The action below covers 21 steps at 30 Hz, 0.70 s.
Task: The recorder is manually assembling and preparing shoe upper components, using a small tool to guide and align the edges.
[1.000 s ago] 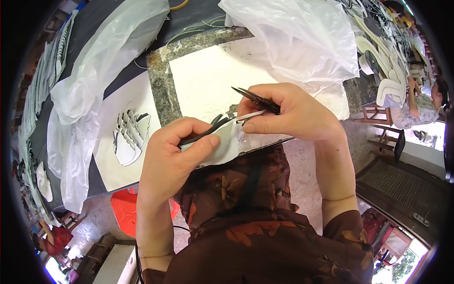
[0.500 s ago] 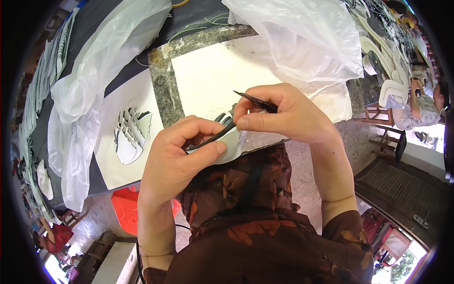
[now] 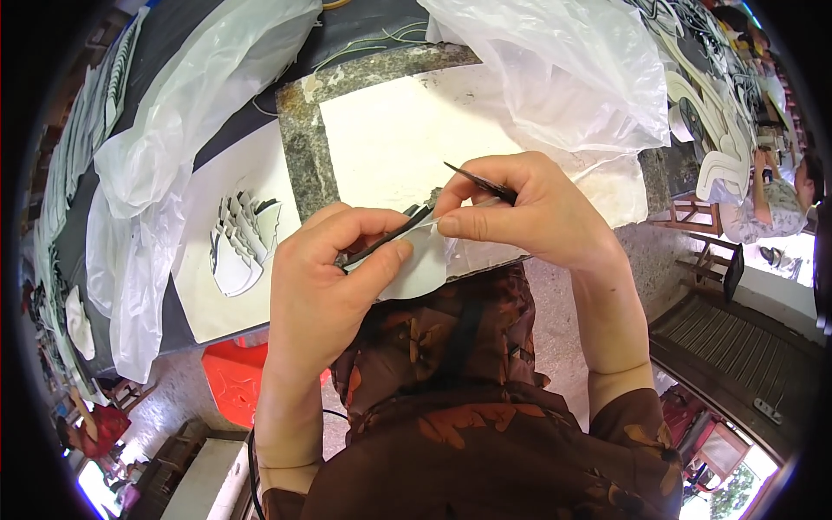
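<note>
Dark table [image 3: 364,21], hands [image 3: 322,270] [image 3: 536,210] closer than before

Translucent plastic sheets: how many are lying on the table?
2 visible: one plastic sheet along the left side of the dark table, another plastic sheet beyond the right hand. Their folds may hide more.

Dark pointed tool [image 3: 479,181] of metal-like finish, smooth black strip [image 3: 387,243], smooth matt pale piece [image 3: 422,265], glossy translucent plastic sheeting [image 3: 563,78], matt paper-like white sheet [image 3: 399,130], rough, mottled slab [image 3: 305,143], matt dark counter [image 3: 373,19], glossy red plastic stool [image 3: 232,381], floral cloth garment [image 3: 485,459].
</note>
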{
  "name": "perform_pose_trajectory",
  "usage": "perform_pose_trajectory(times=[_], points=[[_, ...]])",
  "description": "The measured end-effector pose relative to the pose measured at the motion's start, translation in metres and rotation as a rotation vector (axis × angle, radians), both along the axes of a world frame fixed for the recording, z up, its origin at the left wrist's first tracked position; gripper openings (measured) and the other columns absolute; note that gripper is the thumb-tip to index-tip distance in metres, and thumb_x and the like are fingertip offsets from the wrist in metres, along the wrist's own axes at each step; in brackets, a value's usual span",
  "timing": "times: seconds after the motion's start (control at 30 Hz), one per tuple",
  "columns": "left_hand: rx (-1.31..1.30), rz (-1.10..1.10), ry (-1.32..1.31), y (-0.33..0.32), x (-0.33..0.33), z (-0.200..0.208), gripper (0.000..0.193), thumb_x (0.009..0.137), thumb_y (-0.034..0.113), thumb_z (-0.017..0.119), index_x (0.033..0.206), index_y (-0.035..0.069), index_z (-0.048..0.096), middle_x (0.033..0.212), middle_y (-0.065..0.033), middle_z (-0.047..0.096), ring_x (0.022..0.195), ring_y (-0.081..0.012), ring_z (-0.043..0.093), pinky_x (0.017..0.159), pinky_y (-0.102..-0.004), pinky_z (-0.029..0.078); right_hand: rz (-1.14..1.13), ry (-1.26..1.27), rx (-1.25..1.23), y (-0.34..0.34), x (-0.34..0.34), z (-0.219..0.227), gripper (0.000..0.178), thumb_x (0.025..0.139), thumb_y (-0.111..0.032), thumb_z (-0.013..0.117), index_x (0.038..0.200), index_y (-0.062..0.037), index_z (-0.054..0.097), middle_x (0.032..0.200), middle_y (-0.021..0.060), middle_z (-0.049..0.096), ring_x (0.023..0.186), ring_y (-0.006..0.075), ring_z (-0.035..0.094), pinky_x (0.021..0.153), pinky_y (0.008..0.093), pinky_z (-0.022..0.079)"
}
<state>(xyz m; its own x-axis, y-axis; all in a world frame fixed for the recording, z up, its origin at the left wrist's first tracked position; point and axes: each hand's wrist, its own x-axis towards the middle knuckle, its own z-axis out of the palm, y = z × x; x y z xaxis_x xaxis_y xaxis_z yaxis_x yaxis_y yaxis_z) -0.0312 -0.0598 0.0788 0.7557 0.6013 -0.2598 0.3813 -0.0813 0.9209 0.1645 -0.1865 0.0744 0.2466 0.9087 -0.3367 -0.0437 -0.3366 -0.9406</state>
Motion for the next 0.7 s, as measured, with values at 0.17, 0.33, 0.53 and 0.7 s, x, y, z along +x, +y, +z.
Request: perform_pose_trajectory(times=[0.17, 0.33, 0.53, 0.7], points=[[-0.064, 0.025, -0.012, 0.003, -0.002, -0.002, 0.019, 0.085, 0.008, 0.077, 0.102, 0.000, 0.077, 0.086, -0.0044, 0.070, 0.078, -0.0108, 0.062, 0.071, -0.0268, 0.049, 0.034, -0.143, -0.029, 0.003, 0.002, 0.011, 0.014, 0.084, -0.010, 0.081, 0.094, -0.0037, 0.073, 0.077, -0.0075, 0.056, 0.068, 0.0027, 0.041, 0.062, 0.0211, 0.033], [-0.440, 0.018, -0.040, 0.011, -0.005, -0.001, 0.025, 0.087, 0.001, 0.078, 0.111, -0.004, 0.073, 0.091, 0.0002, 0.071, 0.077, -0.0029, 0.061, 0.069, -0.0191, 0.048, 0.066, -0.181, 0.186, -0.001, 0.001, 0.007, 0.015, 0.081, 0.001, 0.079, 0.094, -0.0056, 0.074, 0.082, -0.0054, 0.061, 0.069, 0.0038, 0.045, 0.062, 0.0220, 0.036], [-0.548, -0.024, -0.090, 0.015, -0.004, 0.002, 0.032, 0.087, 0.000, 0.079, 0.118, -0.003, 0.071, 0.093, -0.0004, 0.072, 0.081, -0.0038, 0.063, 0.072, -0.0179, 0.050, 0.124, -0.395, 0.418, 0.003, 0.003, 0.000, 0.021, 0.078, 0.007, 0.077, 0.094, -0.0073, 0.075, 0.087, 0.0010, 0.072, 0.078, 0.0134, 0.066, 0.068, 0.0269, 0.050], [-0.535, -0.037, -0.090, 0.016, -0.005, 0.002, 0.032, 0.088, 0.000, 0.079, 0.118, -0.003, 0.071, 0.093, -0.0005, 0.072, 0.082, -0.0042, 0.064, 0.073, -0.0182, 0.051, 0.164, -0.543, 0.418, 0.005, 0.005, 0.008, 0.021, 0.079, 0.001, 0.076, 0.099, -0.0058, 0.074, 0.085, 0.0075, 0.071, 0.079, 0.0252, 0.069, 0.069, 0.0331, 0.053]])
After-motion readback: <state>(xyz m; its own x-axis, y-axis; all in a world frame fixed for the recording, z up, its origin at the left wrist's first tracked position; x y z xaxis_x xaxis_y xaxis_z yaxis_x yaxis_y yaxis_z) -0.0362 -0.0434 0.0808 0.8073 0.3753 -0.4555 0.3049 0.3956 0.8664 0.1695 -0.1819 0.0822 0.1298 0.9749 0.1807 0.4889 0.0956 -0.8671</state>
